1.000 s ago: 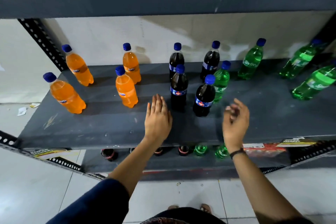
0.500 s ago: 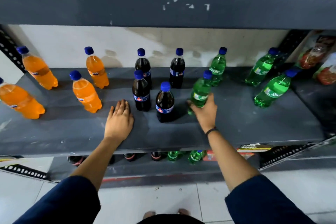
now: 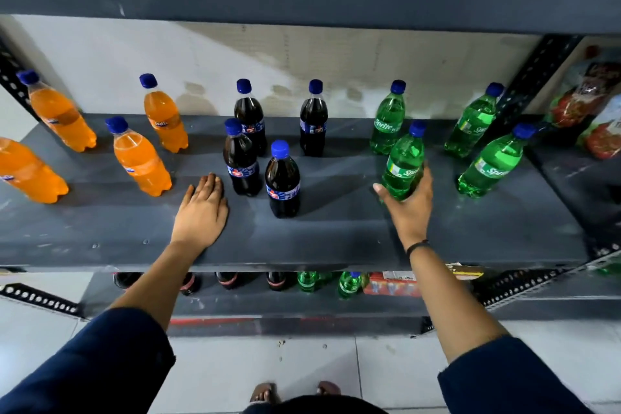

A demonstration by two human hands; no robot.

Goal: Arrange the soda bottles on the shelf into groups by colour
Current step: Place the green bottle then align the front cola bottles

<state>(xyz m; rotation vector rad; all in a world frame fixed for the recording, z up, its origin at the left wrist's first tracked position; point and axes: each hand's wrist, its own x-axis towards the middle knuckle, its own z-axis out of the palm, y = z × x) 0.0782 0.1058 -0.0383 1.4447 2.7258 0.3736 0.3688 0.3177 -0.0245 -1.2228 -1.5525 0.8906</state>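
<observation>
On the grey shelf (image 3: 336, 239), right grip (image 3: 408, 208) pinches a green bottle (image 3: 403, 165); left grip (image 3: 201, 212) lies spread flat.

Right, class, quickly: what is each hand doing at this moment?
Left hand: open, flat on the shelf, holding nothing.
Right hand: closed around the base of a green bottle.
</observation>
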